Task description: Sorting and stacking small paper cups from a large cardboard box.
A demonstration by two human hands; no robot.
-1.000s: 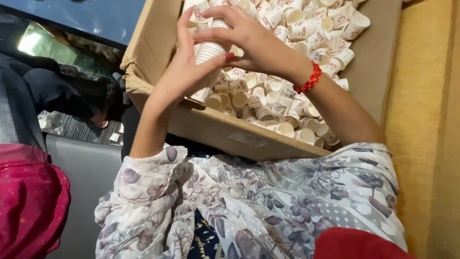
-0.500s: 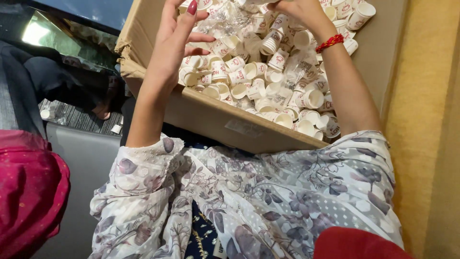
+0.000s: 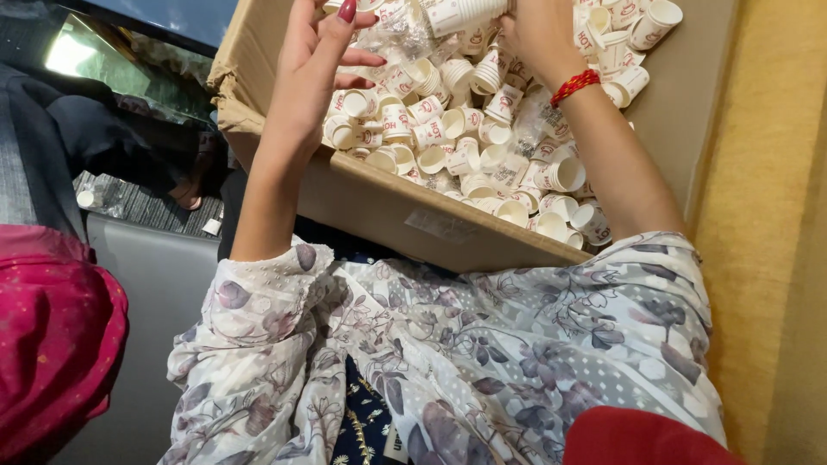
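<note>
I'm looking straight down into a big cardboard box (image 3: 388, 207) propped against the lap, its near wall resting just above the flowered sleeves (image 3: 482, 362). That tilt makes sense to me: it brings the contents within easy reach of both arms.

The box is heaped with small white paper cups (image 3: 448, 129), red print on their sides, lying every which way: some on their sides, some mouth up, a few nested. Bits of clear plastic wrap (image 3: 405, 34) sit among them toward the far side of the box.

Left hand (image 3: 314, 77) now: it hovers above the near-left corner of the box, fingers spread and slightly curled, palm turned toward the pile. Nothing is in it that I can see; it looks released, poised over the cups closest to that corner.

Right hand (image 3: 538, 34) is deeper in, at the far middle of the box. The fingers are closed around a short stack of cups (image 3: 469, 13) that lies sideways at the top edge of the view. The stack is partly cut off, so I can't count it. A red beaded bracelet (image 3: 575, 86) rides on that wrist, directly over the heap.

Outside the box, to its left, there's a dark floor and a grey surface; a pink cloth (image 3: 52, 344) sits at the near left, and a yellow wall (image 3: 767, 258) runs along the right side of the box.
</note>
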